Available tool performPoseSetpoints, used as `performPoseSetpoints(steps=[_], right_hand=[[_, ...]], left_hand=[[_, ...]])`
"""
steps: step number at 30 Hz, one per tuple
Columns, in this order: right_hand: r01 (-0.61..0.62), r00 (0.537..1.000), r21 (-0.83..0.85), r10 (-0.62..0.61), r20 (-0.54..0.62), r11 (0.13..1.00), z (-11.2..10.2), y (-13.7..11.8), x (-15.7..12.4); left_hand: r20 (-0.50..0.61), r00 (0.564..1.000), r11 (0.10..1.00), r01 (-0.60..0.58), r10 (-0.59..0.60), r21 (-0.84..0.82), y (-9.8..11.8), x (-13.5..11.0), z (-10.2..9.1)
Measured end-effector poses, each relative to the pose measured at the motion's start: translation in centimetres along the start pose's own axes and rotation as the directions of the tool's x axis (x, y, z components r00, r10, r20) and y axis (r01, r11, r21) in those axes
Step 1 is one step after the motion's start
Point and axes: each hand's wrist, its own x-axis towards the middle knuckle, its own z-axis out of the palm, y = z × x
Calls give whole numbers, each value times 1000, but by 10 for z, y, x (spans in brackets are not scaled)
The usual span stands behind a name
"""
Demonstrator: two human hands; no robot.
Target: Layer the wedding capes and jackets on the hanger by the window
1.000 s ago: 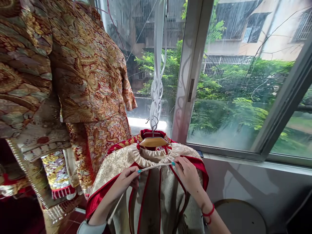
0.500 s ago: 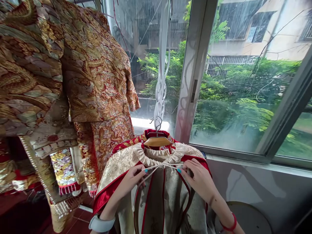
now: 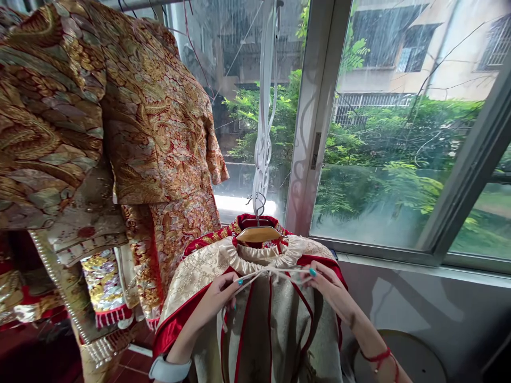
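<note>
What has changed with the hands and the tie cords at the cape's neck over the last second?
The left hand and right hand have moved apart, the right one further right. The tie cord, a plain straight line a second ago, now crosses in a small knot-like twist under the gathered collar. Both hands keep their pinch on the cord ends. The cape and wooden hanger hang as before.

Single head-worn view, looking forward and slightly down, facing the window. Close range: the hanging garment on its wooden hanger fills the lower centre. Embroidered clothes occupy the left.
</note>
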Motion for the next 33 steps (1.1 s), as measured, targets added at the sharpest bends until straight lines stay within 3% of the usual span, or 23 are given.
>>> performPoseSetpoints(steps=[2, 5, 7, 9, 11, 13, 15, 17, 21, 24, 28, 33], right_hand=[[-42, 999, -7, 42, 11, 999, -3, 2, -4], [-26, 987, -369, -36, -159, 929, -5, -5, -15], [-4, 968, -472, -115, -223, 881, -1, -14, -28], [60, 982, -365, -120, -144, 929, 8, -22, -39], [58, 998, -109, -60, -13, 992, 17, -22, -42], [-68, 996, 151, 60, 60, 986, 28, -15, -32], [-203, 979, 295, 194, 60, 934, 42, -5, -13], [-256, 967, 301, 250, 58, 919, 58, 2, 7], [-164, 986, 171, 154, 71, 972, 78, 1, 24], [-109, 994, 97, 110, -8, 989, 69, 4, 12], [-158, 986, 108, 150, 76, 982, 50, 25, -11], [-184, 981, 67, 187, -41, 981, 56, 34, -21]], left_hand=[[29, 1000, 1000, 5, -5, 1, -1, 0, -2], [39, 999, 1000, 4, -4, 18, 1, -2, -3], [-18, 1000, 998, -7, 8, 62, 4, -3, -1], [-87, 996, 993, -22, 32, 117, 7, -5, 4], [-128, 990, 987, -31, 51, 155, 10, -6, 10], [-147, 987, 988, -37, 60, 153, 11, -5, 13], [-162, 985, 992, -37, 57, 124, 10, -2, 15], [-171, 985, 996, -22, 37, 89, 7, 2, 15], [-181, 982, 996, -32, 47, 86, 5, 3, 13], [-187, 978, 993, -73, 90, 97, 6, 0, 13], [-173, 984, 999, -27, 32, 32, 5, 0, 17], [-183, 981, 998, -63, 62, 3, 6, 5, 20]])
